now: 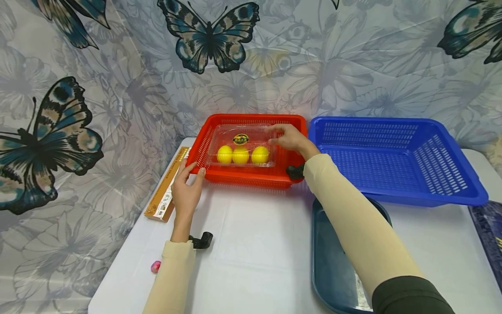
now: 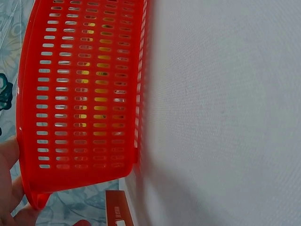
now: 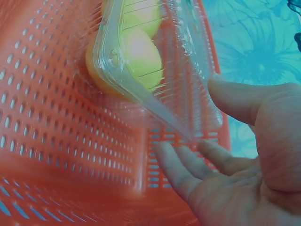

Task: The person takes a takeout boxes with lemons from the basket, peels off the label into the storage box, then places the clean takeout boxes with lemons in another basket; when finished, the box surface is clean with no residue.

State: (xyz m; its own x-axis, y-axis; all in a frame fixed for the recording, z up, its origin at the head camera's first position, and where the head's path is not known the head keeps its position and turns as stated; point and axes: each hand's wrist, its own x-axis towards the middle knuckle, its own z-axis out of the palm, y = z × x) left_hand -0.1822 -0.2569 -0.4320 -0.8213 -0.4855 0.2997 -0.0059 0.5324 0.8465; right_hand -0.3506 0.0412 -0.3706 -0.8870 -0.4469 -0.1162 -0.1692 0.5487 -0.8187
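A red plastic basket (image 1: 251, 176) stands at the back of the table. My left hand (image 1: 188, 187) grips its front left corner, with fingers and thumb at either side of the rim (image 2: 35, 200). Inside the basket lies a clear plastic clamshell box (image 1: 243, 150) with a black and yellow label. Three round yellow balls or fruits (image 1: 241, 155) line its front side. My right hand (image 1: 288, 137) reaches over the box's right end. In the right wrist view its fingers (image 3: 176, 165) are straight and its thumb spread apart beside the box corner; whether they touch it I cannot tell.
A blue basket (image 1: 392, 200) stands to the right of the red one. A dark teal tray (image 1: 333, 261) lies under my right forearm. A long brown box (image 1: 166, 185) lies left of the red basket. A small pink thing (image 1: 155, 266) sits beside my left sleeve.
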